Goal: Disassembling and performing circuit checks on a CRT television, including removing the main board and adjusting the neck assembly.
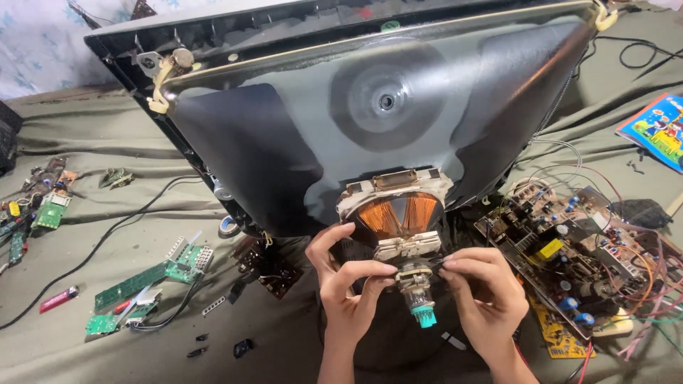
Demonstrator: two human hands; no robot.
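Both hands are pinching the thin glass neck (416,284) at the back of a big old picture tube (370,121). The left hand (346,284) has its fingers closed on the neck from one side. The right hand (480,291) grips it from the other side. Just above them sits the copper coil (398,213), wrapped around the neck.

The tube leans up near the middle of the cloth-covered floor (85,128), toward its far edge. It looks heavy and stiff. The neck looks thin and easy to snap, so the thick black frame (178,43) seems the safer place to hold.

A big circuit board (569,256) lies just to the right. Small green boards (142,284) lie well apart to the left.
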